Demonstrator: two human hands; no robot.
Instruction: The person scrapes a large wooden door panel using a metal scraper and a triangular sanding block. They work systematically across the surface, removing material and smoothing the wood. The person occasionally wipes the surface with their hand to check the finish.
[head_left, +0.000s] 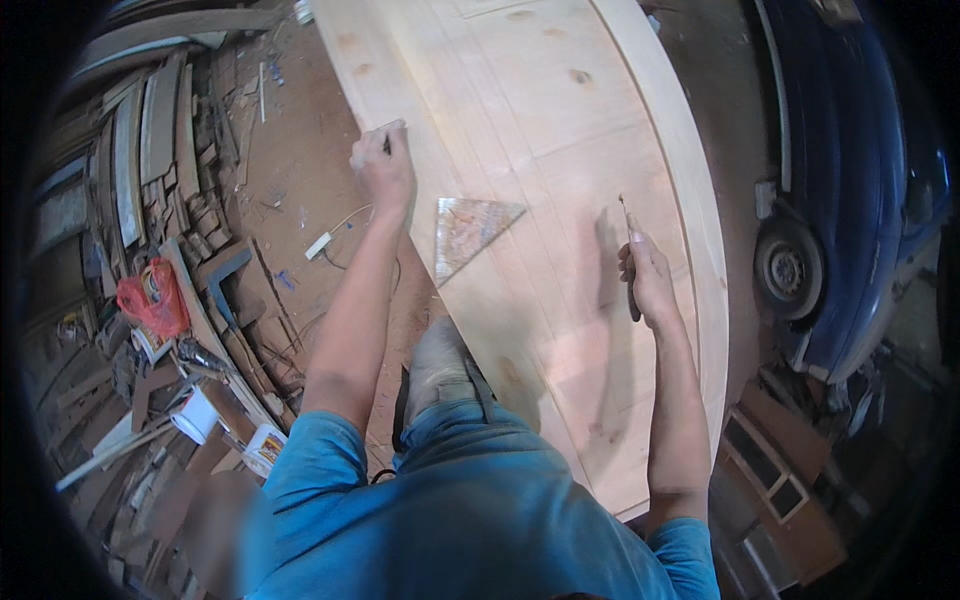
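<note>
A pale wooden panel (pixel 530 130), with a curved edge strip on its right, lies beneath both hands. My left hand (pixel 383 165) is at the panel's left edge, fingers curled around something small that I cannot make out. Below and right of it lies a triangular board (pixel 470 230) with a smeared, mottled surface. My right hand (pixel 645 270) grips a slim tool (pixel 630 220) with a thin metal blade and a small dark dab at its tip, held over the right part of the panel, its shadow falling on the wood.
Piled planks (pixel 155 150) line the left, with a red plastic bag (pixel 155 295) and white buckets (pixel 200 412) among them. A white power strip (pixel 318 246) with cords lies on the floor. A blue vehicle (pixel 850 190) stands at right, near brown wooden pieces (pixel 800 525).
</note>
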